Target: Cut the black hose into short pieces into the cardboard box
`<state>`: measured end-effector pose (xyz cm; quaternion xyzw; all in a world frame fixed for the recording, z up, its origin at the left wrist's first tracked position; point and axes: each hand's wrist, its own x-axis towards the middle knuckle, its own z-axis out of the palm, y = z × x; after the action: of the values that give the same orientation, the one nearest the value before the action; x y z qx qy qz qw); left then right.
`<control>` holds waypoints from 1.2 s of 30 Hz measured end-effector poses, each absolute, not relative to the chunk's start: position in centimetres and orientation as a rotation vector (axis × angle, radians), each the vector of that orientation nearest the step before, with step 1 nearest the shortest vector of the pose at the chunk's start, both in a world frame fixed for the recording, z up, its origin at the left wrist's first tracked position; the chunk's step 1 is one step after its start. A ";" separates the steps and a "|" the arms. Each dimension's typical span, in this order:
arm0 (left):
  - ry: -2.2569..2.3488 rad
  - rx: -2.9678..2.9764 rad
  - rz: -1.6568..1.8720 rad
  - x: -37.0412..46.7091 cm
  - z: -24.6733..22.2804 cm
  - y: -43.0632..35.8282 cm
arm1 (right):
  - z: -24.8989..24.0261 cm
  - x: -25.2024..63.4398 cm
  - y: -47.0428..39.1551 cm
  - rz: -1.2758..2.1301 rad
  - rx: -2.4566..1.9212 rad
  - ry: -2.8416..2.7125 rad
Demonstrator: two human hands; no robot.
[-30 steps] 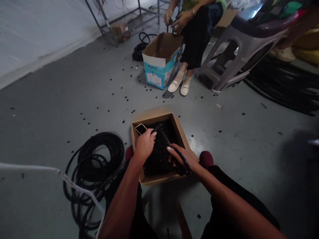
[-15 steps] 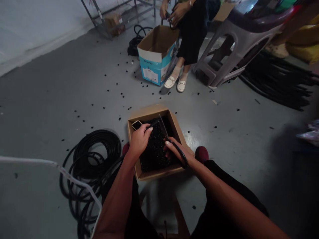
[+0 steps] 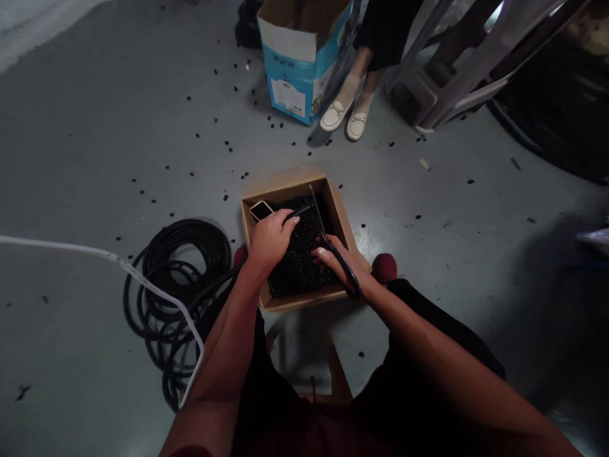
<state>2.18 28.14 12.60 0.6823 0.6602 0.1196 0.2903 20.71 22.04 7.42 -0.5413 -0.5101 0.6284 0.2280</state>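
My left hand (image 3: 271, 238) is closed around a black ribbed tube (image 3: 301, 211), whose end sticks out toward the scissors (image 3: 351, 277). My right hand (image 3: 339, 257) grips these scissors by their black handles. The blades point away from me and meet the tube's end; whether they are parted is hard to see. Both hands are over an open cardboard box (image 3: 311, 301) between my feet. Inside it lies a heap of small black pieces (image 3: 304, 254). A flat dark object with a pale rim (image 3: 261, 211), like a phone, rests in the box's far left corner.
Coiled black tubing (image 3: 185, 254) lies on the floor at left, crossed by a white cable (image 3: 143, 346). Ahead stands a blue and white carton (image 3: 288, 70) beside another person's white shoes (image 3: 356, 125). A plastic stool (image 3: 447, 95) is at right. Black bits dot the floor.
My view has tilted downward, so the box and floor items sit higher in the picture. The other person's hands have left view. Both my hands keep their grips.
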 end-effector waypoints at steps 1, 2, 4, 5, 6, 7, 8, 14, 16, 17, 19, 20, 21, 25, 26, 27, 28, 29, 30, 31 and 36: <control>1.757 1.828 0.320 2.2 12.6 28.1 | 7.6 20.7 22.0 1.734 -1.512 -1.414; 1.752 1.836 0.320 2.2 12.5 28.1 | 7.8 20.6 22.0 1.738 -1.530 -1.421; 1.738 1.849 0.311 2.3 12.4 28.1 | 8.0 20.5 22.1 1.742 -1.542 -1.431; 1.732 1.855 0.305 2.3 12.3 28.1 | 8.1 20.5 22.1 1.743 -1.537 -1.433; 1.728 1.860 0.300 2.3 12.3 28.1 | 8.0 20.5 22.1 1.743 -1.530 -1.431; 1.727 1.865 0.297 2.3 12.3 28.1 | 8.0 20.5 22.1 1.743 -1.526 -1.427; 1.728 1.871 0.293 2.3 12.2 28.1 | 7.8 20.5 22.1 1.743 -1.524 -1.421; 1.716 1.892 0.260 2.4 12.3 28.0 | 7.2 20.5 21.9 1.741 -1.515 -1.408; 1.709 1.903 0.250 2.4 12.2 28.0 | 7.1 20.5 21.9 1.749 -1.514 -1.395; 1.706 1.912 0.245 2.4 12.1 28.0 | 7.1 20.5 21.9 1.751 -1.515 -1.388; 1.698 1.934 0.229 2.4 12.0 28.0 | 6.9 20.5 21.9 1.751 -1.524 -1.380; 1.691 1.946 0.217 2.4 11.9 28.0 | 6.8 20.5 21.9 1.749 -1.530 -1.376; 1.681 1.958 0.200 2.4 11.9 28.0 | 6.7 20.5 21.9 1.746 -1.539 -1.372; 1.628 1.988 0.094 2.4 11.7 28.0 | 6.8 20.4 22.0 1.723 -1.587 -1.385; 1.619 1.994 0.068 2.4 11.7 28.0 | 6.9 20.4 22.0 1.712 -1.599 -1.405; 1.616 2.000 0.043 2.4 11.7 28.0 | 7.1 20.5 22.1 1.700 -1.609 -1.428; 1.615 2.006 0.018 2.5 11.8 28.0 | 7.2 20.5 22.1 1.691 -1.615 -1.447; 1.613 2.013 -0.006 2.5 11.8 28.0 | 7.3 20.5 22.2 1.683 -1.618 -1.459; 1.614 2.020 -0.031 2.5 11.8 28.0 | 7.3 20.5 22.3 1.680 -1.619 -1.464; 1.616 2.030 -0.054 2.4 11.8 28.0 | 7.3 20.5 22.3 1.682 -1.620 -1.465; 1.647 2.085 -0.186 2.3 11.3 28.0 | 6.2 19.9 22.0 1.740 -1.624 -1.377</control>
<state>2.27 28.02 11.32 0.7606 0.6008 -0.0677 0.2365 19.89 21.99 6.23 -0.5793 -0.4912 0.6207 0.1946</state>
